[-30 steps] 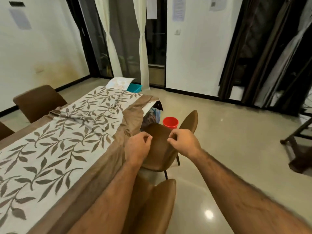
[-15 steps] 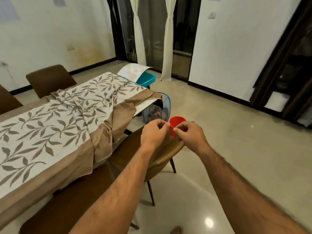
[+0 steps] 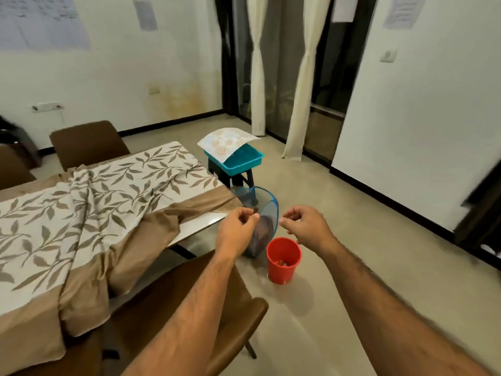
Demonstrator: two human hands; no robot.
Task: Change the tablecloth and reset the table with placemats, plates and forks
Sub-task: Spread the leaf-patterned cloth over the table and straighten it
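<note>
A leaf-patterned tablecloth (image 3: 89, 210) with a brown border lies rumpled on the table, pulled back from the near corner so that bare tabletop (image 3: 200, 226) shows. My left hand (image 3: 237, 230) hovers beyond that corner with its fingers curled and thumb against the forefinger; nothing shows in it. My right hand (image 3: 305, 223) is a short way to its right, fingers also curled, holding nothing visible. A patterned placemat (image 3: 226, 141) rests on a teal tray (image 3: 244, 162) on a dark stool past the table end. No plates or forks are in view.
A blue mesh basket (image 3: 267, 207) with cloth in it stands on the floor below my hands. A red bucket (image 3: 283, 260) is beside it. One brown chair (image 3: 189, 308) is tucked under the table's near side, another (image 3: 86, 142) at the far side. Curtains hang behind.
My view has swung toward the table end and down. My hands have drawn apart, from over the chair back to over the basket.
</note>
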